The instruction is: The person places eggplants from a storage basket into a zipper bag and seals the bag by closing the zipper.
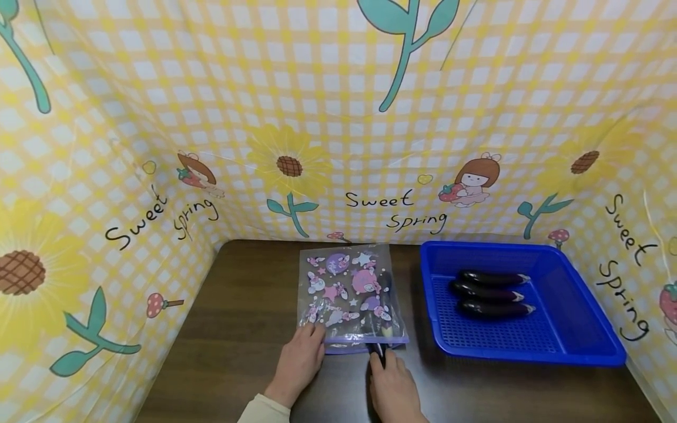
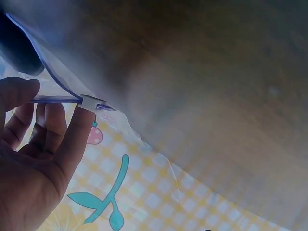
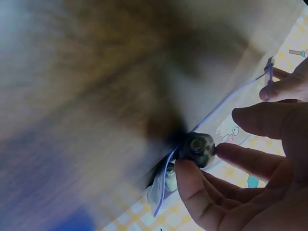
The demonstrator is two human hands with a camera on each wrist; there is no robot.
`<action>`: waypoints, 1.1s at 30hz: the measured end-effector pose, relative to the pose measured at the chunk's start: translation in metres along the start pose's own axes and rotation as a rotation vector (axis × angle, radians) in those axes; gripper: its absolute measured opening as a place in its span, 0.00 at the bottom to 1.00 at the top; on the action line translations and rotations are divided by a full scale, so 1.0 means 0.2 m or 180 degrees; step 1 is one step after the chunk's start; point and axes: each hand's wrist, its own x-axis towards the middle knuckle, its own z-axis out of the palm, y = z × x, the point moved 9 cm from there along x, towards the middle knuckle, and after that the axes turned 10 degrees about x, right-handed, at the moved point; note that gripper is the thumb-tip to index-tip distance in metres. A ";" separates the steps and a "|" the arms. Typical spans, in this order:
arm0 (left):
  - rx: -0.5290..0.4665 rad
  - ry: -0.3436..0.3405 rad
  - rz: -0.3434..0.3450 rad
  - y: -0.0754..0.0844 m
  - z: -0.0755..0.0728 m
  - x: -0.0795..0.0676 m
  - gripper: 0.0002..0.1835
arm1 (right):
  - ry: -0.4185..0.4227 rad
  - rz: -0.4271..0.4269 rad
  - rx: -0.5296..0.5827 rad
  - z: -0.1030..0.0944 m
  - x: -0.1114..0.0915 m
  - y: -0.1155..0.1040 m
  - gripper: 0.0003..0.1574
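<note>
A clear zip bag (image 1: pixel 344 294) with pink and purple cartoon prints lies flat on the table, its purple zip edge toward me. My left hand (image 1: pixel 301 355) pinches the left part of its mouth; in the left wrist view the thumb (image 2: pixel 21 91) rests on the purple strip beside a white slider (image 2: pixel 90 102). With its fingertips my right hand (image 1: pixel 394 385) holds a dark eggplant (image 1: pixel 378 351) that is partly inside the mouth; its stem end (image 3: pixel 197 146) faces the right wrist camera. Another eggplant (image 1: pixel 386 299) lies in the bag along the right side, partly hidden by the prints.
A blue plastic basket (image 1: pixel 529 357) stands on the table to the right of the bag. Three glossy eggplants (image 1: pixel 494 309) lie inside it. The dark wooden table (image 1: pixel 233 329) is bordered by a yellow checked cloth (image 1: pixel 338 147) at the back and sides.
</note>
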 end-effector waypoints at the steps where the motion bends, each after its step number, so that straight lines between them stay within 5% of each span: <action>1: -0.0003 -0.0007 -0.0001 0.00 0.00 0.00 0.11 | -0.0025 0.0024 0.0002 0.00 0.01 0.00 0.29; 10: 0.0004 0.0154 0.0074 0.02 0.00 -0.01 0.12 | -0.0143 0.0160 -0.0043 0.01 0.02 0.01 0.33; 16: -0.0014 0.0153 0.0082 0.01 -0.01 -0.01 0.11 | 0.0232 -0.0347 -0.0050 -0.07 -0.04 -0.06 0.22; 19: -0.0008 0.0154 0.0084 0.00 0.00 -0.01 0.10 | -0.0041 -0.0430 -0.0109 -0.04 -0.06 -0.07 0.21; 25: 0.0001 0.0086 0.0076 0.00 0.00 0.00 0.10 | -0.0880 -0.0164 -0.0107 0.07 -0.06 -0.05 0.28; 33: 0.0017 0.0005 0.0052 0.01 0.00 0.00 0.10 | -0.0888 -0.0087 -0.0100 0.11 -0.03 -0.08 0.35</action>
